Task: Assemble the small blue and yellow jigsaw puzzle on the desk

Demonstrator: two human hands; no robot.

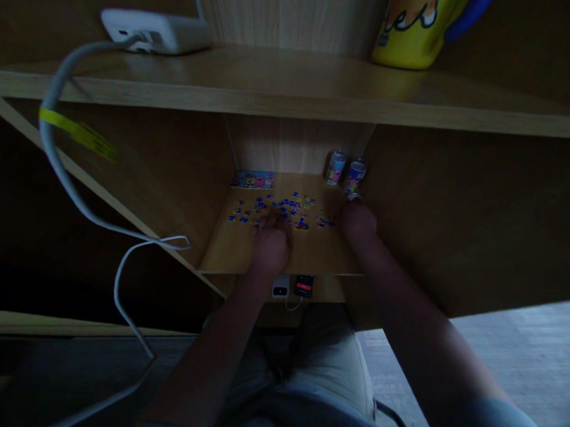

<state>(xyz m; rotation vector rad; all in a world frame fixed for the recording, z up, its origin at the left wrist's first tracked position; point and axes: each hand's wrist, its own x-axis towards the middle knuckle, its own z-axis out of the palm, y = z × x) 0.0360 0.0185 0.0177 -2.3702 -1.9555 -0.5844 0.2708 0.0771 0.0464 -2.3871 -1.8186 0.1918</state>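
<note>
Many small jigsaw puzzle pieces (pixel 289 204), mostly blue with some yellow and pink, lie scattered on the lower shelf. My left hand (pixel 271 243) rests at the near edge of the pieces, fingers apart and pointing down at them. On the right, my right hand (pixel 359 219) is closed by a small pale round thing (pixel 353 196); its fingers are mostly hidden in shadow. Just beyond it stand two small cartoon-printed cans, a pink and blue can (pixel 336 168) and a dark blue can (pixel 354 176). A colourful picture card (pixel 253 180) lies at the back left.
An upper shelf (pixel 292 103) crosses above my hands, with a white charger box (pixel 156 31) and a yellow mug (pixel 412 31) on it. A grey cable (pixel 67 181) loops down the left. A power bank (pixel 280 287) and a phone (pixel 304 285) lie below the shelf's front edge.
</note>
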